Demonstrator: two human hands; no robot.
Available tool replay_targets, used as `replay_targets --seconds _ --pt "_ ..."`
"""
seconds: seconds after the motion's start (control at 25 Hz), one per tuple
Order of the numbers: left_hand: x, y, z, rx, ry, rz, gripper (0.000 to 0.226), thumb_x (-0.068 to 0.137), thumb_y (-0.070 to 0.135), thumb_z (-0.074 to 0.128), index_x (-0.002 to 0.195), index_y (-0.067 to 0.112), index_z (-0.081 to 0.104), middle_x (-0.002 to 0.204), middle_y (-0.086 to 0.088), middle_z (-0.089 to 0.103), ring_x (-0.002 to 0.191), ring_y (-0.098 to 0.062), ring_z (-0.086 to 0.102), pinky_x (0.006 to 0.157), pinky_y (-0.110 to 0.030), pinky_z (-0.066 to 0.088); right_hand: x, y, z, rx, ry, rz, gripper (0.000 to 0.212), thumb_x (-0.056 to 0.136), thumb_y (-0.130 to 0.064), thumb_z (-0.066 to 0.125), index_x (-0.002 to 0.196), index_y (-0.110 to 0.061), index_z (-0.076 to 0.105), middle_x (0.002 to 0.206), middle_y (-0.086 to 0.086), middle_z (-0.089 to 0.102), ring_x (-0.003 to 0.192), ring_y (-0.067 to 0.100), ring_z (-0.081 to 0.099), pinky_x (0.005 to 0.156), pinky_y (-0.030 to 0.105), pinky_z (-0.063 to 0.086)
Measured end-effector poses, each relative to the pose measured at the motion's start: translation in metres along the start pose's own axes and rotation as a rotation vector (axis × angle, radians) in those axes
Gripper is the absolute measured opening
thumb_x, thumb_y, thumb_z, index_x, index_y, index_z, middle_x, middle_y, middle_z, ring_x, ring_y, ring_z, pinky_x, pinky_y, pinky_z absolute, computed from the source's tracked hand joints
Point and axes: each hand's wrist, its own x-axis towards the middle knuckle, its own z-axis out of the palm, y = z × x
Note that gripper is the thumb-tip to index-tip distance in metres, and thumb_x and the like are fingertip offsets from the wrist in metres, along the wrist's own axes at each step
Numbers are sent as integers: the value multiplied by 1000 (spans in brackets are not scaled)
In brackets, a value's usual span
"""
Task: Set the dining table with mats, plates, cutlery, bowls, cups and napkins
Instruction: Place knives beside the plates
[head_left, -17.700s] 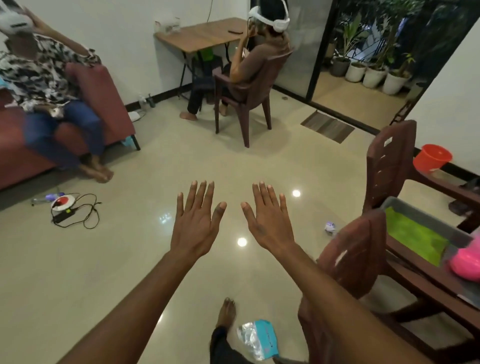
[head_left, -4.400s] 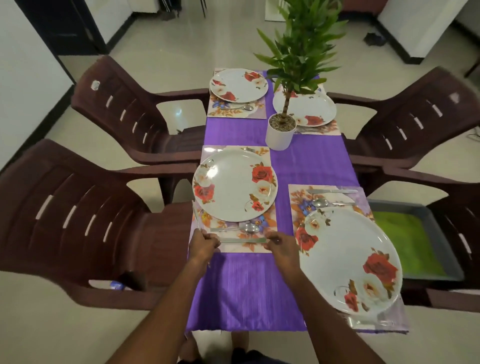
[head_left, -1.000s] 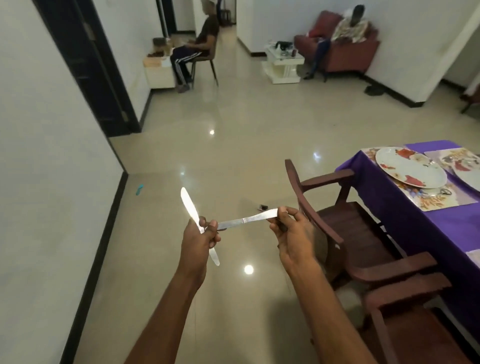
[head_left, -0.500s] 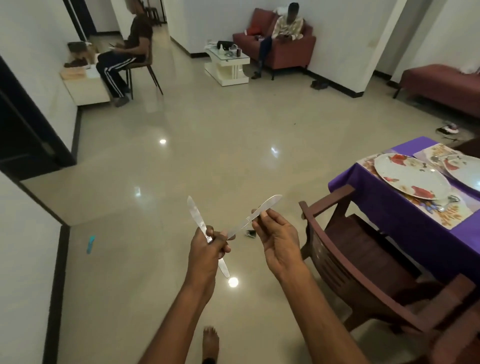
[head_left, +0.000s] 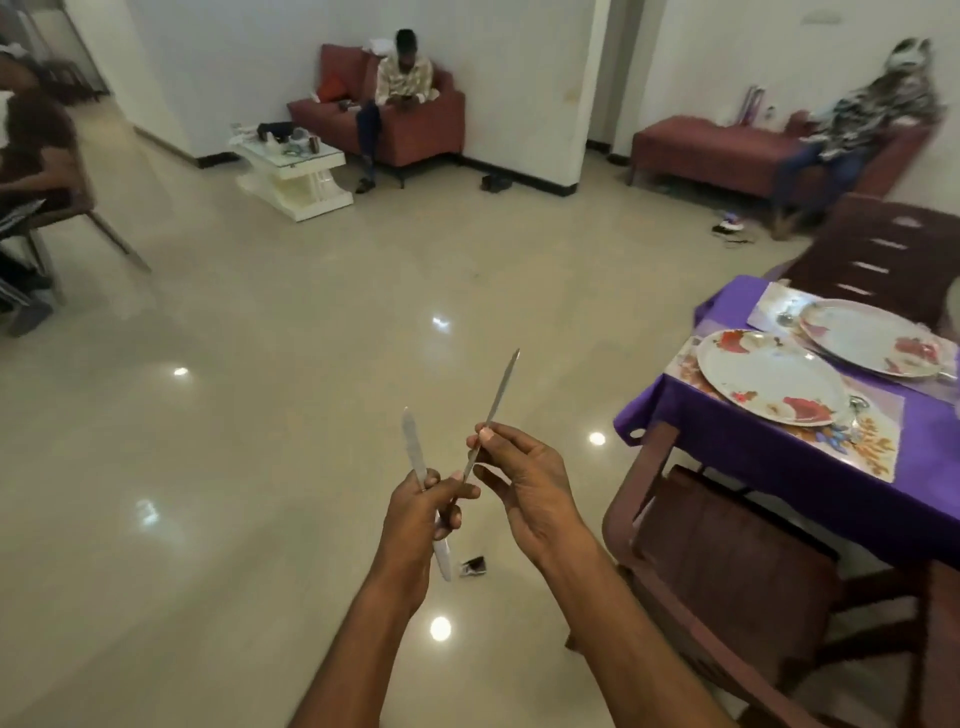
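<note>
Two knives are held up in the air over the floor (head_left: 260, 441), well apart from the tabletop (head_left: 779, 467). The left knife (head_left: 415, 457) stands nearly upright, its blade above the left hand (head_left: 421, 519) and its pale handle end sticking out below the fist; that grip is clamped round the knife's middle, thumb laid across. The right knife (head_left: 496, 402) tilts up and to the right, its tip highest. The right hand (head_left: 524, 493) pinches it low on the shaft between thumb and forefinger, the other fingers loosely curled. The lower end of this knife runs down to the left hand, and whether the left fingers also hold it cannot be told.

To the right, the tabletop under a purple cloth carries two floral mats, a near plate (head_left: 774, 376) and a far plate (head_left: 878, 338), each with a spoon just beside it. A brown chair (head_left: 727, 561) stands against the near side of the tabletop. A small dark object (head_left: 472, 566) lies on the floor below the hands. Farther off, a person sits on a red sofa (head_left: 426, 124) behind a white coffee table (head_left: 296, 171).
</note>
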Motion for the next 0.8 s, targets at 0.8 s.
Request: replay_targets --seconds 0.8 --pt "464 113 243 379 -584 137 37 86 13 77 82 18 40 67 4 49 60 -14 39 65 -31 38 319 -118 -88 -157 626 -219 13 94 -9 70 105 -7 74 84 12 65 62 20 59 51 26 48"
